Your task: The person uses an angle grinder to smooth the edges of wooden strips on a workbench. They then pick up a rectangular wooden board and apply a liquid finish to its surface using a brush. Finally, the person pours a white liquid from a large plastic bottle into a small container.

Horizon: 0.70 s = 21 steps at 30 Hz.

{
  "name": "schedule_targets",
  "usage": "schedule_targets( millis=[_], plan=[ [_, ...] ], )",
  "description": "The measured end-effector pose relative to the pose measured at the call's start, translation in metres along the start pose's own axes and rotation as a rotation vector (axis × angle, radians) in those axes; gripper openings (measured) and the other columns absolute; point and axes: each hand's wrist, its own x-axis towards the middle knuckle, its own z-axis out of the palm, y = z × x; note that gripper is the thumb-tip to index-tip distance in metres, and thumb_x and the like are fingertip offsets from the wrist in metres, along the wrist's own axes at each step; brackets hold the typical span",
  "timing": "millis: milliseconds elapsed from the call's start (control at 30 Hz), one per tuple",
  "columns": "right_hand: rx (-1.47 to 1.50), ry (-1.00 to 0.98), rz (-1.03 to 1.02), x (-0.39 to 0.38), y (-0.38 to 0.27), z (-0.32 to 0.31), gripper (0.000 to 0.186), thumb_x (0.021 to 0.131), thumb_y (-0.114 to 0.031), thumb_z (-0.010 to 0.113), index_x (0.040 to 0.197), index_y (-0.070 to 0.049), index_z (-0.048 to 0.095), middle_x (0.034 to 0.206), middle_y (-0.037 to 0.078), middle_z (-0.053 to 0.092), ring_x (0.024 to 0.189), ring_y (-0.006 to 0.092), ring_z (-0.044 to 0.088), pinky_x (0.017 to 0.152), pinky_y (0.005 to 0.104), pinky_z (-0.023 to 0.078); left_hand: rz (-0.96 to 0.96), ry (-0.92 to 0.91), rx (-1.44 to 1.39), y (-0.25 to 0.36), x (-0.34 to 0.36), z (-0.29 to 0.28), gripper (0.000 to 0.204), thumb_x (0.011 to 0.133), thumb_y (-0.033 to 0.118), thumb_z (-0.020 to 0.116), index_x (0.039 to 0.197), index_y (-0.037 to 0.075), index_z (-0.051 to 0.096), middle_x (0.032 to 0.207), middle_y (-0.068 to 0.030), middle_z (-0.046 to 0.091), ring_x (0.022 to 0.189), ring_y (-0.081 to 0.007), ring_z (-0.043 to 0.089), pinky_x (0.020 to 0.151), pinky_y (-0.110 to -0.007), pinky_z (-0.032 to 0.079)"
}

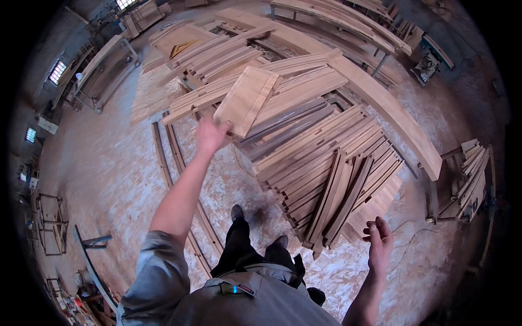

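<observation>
My left hand (212, 134) reaches forward and is closed on the near end of a flat rectangular wooden board (249, 98). The board is tilted above a pile of long wooden planks (304, 95). My right hand (379, 238) hangs at the lower right with its fingers loosely bent and slightly apart, and I see nothing in it. Nearest to it are a stack of wooden strips (310, 179) in neat rows and a few darker curved pieces (343, 193) lying across them.
A long wide plank (386, 106) runs along the right side of the pile. Two narrow wooden rails (185, 179) lie on the dusty floor to my left. A workbench (100, 62) stands far left, a plank-laden rack (337, 24) far back, and more stacked wood (470, 179) at right.
</observation>
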Motion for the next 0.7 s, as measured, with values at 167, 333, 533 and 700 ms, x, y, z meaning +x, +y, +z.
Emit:
schedule_targets(
  millis=[167,333,533,700],
  plan=[
    [0.032,-0.170,-0.050,-0.010,-0.041,0.082,0.038,0.094,-0.014,0.058,0.127,0.004,0.053,0.107,0.010,0.064,0.090,0.0152,0.062,0.074,0.0301,0.053,-0.181,-0.511,-0.005,0.008,0.080,0.008,0.052,0.075,0.042,0.070,0.097,-0.004,0.069,0.092,-0.0224,0.070,0.090,-0.0337,0.068,0.079,-0.040,0.052],
    [0.033,-0.279,0.058,-0.007,-0.066,0.199,0.043,0.092,-0.011,0.062,0.130,0.005,0.050,0.107,0.006,0.064,0.096,0.0117,0.058,0.085,0.0260,0.047,-0.179,-0.590,-0.168,-0.034,0.125,0.053,0.054,0.071,0.047,0.069,0.089,-0.004,0.071,0.087,-0.0215,0.070,0.083,-0.0324,0.069,0.075,-0.039,0.052],
    [0.010,-0.264,0.063,0.012,-0.070,0.265,0.040,0.093,-0.015,0.063,0.125,0.006,0.053,0.103,0.004,0.062,0.089,0.0099,0.057,0.077,0.0243,0.048,-0.227,-0.728,-0.269,-0.010,0.141,0.039,0.046,0.072,0.031,0.073,0.097,-0.007,0.070,0.093,-0.0199,0.071,0.085,-0.0275,0.070,0.073,-0.037,0.054],
    [0.003,-0.221,0.028,0.041,-0.090,0.293,0.048,0.094,-0.018,0.062,0.132,0.007,0.049,0.123,0.014,0.060,0.112,0.0187,0.057,0.099,0.0321,0.043,-0.143,-0.764,-0.488,-0.006,0.147,0.057,0.038,0.072,0.028,0.071,0.091,-0.004,0.071,0.080,-0.0150,0.070,0.072,-0.0246,0.069,0.065,-0.039,0.054]
  ],
)
